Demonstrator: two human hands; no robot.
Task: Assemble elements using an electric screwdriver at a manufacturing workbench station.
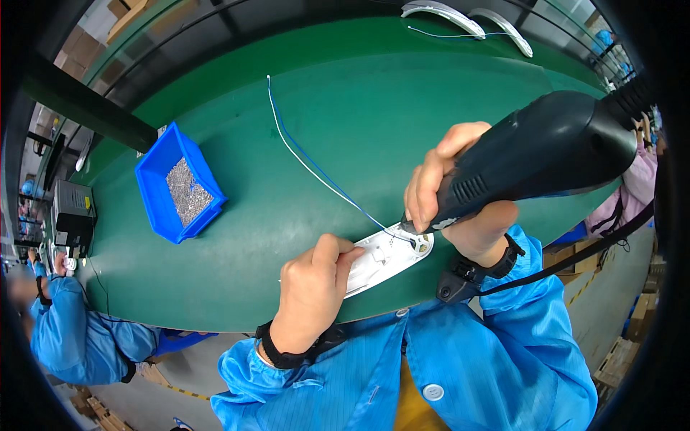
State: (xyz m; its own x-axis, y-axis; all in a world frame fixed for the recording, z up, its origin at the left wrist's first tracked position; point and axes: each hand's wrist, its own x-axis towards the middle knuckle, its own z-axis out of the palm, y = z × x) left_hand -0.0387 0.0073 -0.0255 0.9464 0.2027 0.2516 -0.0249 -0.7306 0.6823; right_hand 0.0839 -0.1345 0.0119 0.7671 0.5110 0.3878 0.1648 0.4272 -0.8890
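My right hand (430,185) is wrapped round a black electric screwdriver (537,152), its thick body slanting up to the right. The screwdriver's nose points down at the round end of a long white plastic housing (388,257) lying at the table's near edge. Whether the tip touches it I cannot tell. Thumb and fingers of my left hand (305,291) pinch the housing's left part and cover that end. From the round end, a thin blue-and-white cable (316,171) runs away up the table to the left.
A blue bin (152,188) of small metal screws (188,190) stands on the green table (237,266) at left. Curved white parts (449,18) lie at the far right. A dark post (90,100) and a grey box (73,208) are at left. Co-workers sit on both sides.
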